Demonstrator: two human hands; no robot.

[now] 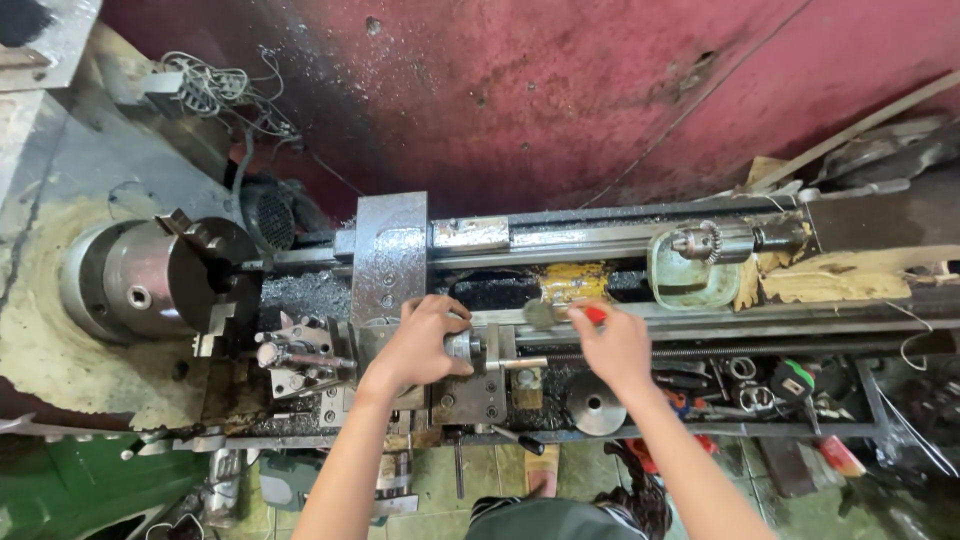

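I look down on a metal lathe. My left hand [425,345] is closed around a small silver handwheel [466,347] on the carriage [470,390]. My right hand [612,345] grips a red-handled tool [594,314], its end blurred over the lathe bed [700,318]. The dark chuck [165,278] sits at the left with nothing visible in its jaws. The tool post [295,355] stands just left of my left hand. A large round handwheel [596,404] lies under my right wrist.
A tailstock drill chuck [715,243] rests over a greenish plastic container [693,272] at the right. Loose tools and rings fill a tray [760,385] at the lower right. Metal chips [300,295] lie on the bed. A red wall [560,90] stands behind.
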